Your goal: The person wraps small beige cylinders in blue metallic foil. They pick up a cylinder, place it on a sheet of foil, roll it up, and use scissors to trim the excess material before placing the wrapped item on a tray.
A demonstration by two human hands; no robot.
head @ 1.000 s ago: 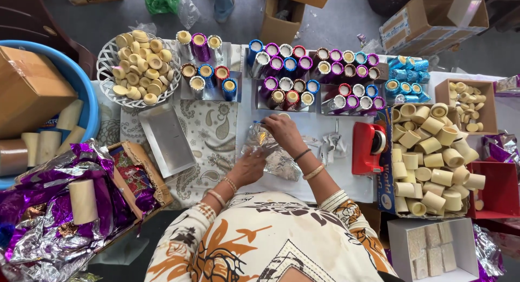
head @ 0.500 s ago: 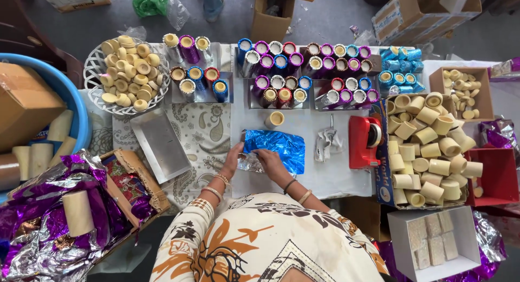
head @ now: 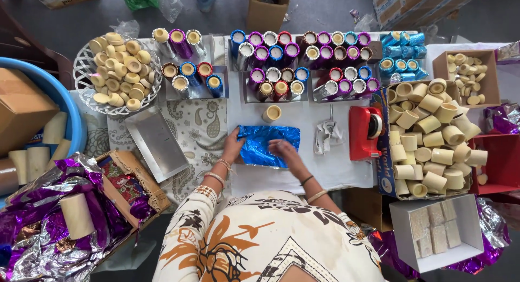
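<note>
A sheet of shiny blue foil (head: 268, 144) lies flat on the white table (head: 330, 174) in front of me. My left hand (head: 233, 146) presses on its left edge with the fingers spread. My right hand (head: 281, 151) rests flat on the foil's lower right part. One bare cream cardboard tube (head: 272, 113) stands upright just beyond the foil, touching neither hand.
Foil-wrapped tubes (head: 300, 60) in several colours stand in trays at the back. A white basket (head: 116, 71) and a box (head: 433, 136) hold bare tubes. A red tape dispenser (head: 365, 131), a metal tray (head: 154, 144) and purple foil (head: 49, 217) lie around.
A second ago both hands held something crumpled above the table. The blue foil now lies spread flat, both hands are smoothing it, and a bare tube stands behind it.
</note>
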